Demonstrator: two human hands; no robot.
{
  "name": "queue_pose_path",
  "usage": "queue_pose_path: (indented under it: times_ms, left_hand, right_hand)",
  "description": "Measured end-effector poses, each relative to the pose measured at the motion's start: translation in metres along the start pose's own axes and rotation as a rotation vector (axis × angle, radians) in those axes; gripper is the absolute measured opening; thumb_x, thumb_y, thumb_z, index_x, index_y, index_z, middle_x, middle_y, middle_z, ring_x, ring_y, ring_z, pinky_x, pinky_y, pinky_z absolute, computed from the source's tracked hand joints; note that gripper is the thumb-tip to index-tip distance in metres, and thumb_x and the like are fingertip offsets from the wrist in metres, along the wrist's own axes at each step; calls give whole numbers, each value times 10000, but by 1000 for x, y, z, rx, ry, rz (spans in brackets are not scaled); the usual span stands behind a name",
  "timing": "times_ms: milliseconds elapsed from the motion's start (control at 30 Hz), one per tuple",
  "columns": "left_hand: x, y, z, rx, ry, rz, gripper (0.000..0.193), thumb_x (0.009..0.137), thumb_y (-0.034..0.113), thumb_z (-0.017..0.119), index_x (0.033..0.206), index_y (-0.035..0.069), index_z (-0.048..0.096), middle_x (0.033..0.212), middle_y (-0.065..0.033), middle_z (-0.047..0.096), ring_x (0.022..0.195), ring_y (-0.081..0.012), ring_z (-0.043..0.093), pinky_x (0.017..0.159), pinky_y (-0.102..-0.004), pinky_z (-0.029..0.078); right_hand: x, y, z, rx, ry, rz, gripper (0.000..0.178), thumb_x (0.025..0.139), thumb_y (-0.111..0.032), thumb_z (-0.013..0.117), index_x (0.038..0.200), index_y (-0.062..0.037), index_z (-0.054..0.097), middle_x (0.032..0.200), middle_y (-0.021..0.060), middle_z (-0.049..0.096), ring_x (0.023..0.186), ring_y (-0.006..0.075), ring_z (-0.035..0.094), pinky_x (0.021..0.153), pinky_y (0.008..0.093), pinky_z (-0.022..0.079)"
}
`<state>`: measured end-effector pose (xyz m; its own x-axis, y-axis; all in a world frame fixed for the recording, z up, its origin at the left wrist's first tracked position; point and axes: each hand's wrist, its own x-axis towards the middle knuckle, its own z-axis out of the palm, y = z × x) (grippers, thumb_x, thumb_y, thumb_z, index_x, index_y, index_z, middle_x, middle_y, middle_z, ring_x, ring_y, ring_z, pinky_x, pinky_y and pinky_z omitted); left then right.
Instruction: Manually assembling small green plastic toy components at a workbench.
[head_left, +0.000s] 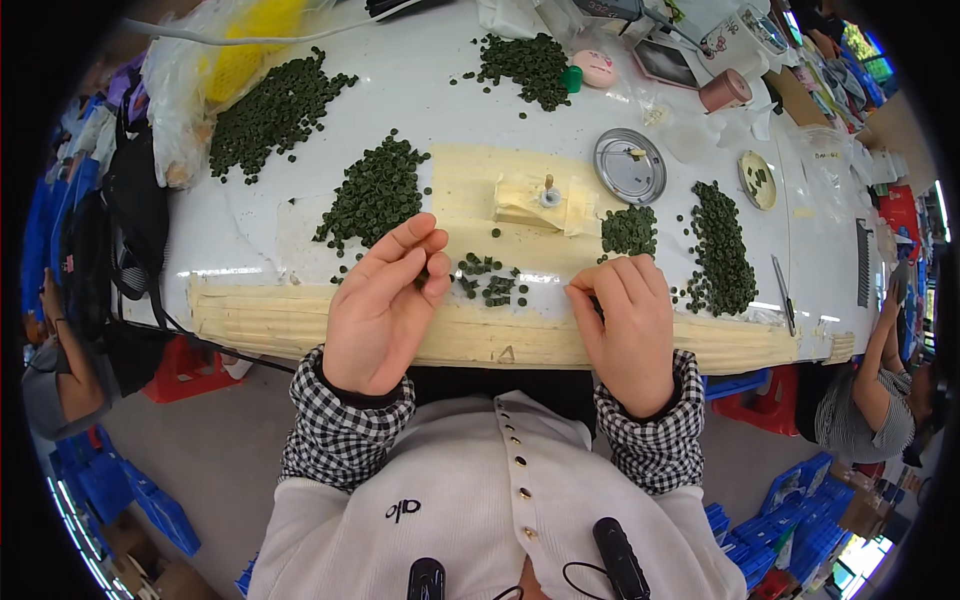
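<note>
My left hand is turned palm up near the table's front edge, its fingers curled around small dark green parts. To its right, my right hand is palm down with thumb and forefinger pinched together; what is in the pinch is mostly hidden. A loose group of the same round parts lies between the two hands. Just beyond stands a small block wrapped in cream tape, with a metal pin upright on it. One single green part rests in front of that block.
Heaps of green parts lie at left, far left, back, and right. A round metal tin lid, a small dish, tweezers and a thread spool are on the right. Cream tape covers the front edge.
</note>
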<state>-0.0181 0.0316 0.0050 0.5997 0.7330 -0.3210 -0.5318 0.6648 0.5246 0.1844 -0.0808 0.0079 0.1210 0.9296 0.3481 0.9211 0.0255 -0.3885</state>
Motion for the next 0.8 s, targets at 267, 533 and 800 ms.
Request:
queue_pose_path:
  times_ms: [267, 533, 800]
  left_hand:
    - [-5, -3, 11, -60, 121, -159, 247, 1003, 143, 443, 1174, -21, 512, 1102, -148, 611, 783, -84, 591, 663, -162, 500]
    - [-2, -17, -5, -149, -232, -259, 301, 1010, 257, 452, 1093, -1, 582, 825, -30, 625, 666, -42, 543, 601, -147, 467]
    - [-4, -18, 24, 71, 93, -244, 275, 999, 221, 481, 1099, -13, 584, 839, -23, 620, 689, -56, 553, 682, -175, 492]
  right_hand:
    - [-6, -8, -1, 373, 111, 138, 144, 748, 63, 682, 829, 6, 578, 758, 105, 602, 640, 233, 588, 567, 304, 471]
    - [-3, -14, -6, 458, 125, 147, 112, 764, 53, 700, 860, 16, 657, 781, 114, 644, 661, 209, 627, 576, 276, 489]
    - [-2, -19, -3, 489, 152, 167, 187, 772, 73, 683, 949, 14, 687, 802, 126, 656, 706, 220, 644, 617, 269, 499]
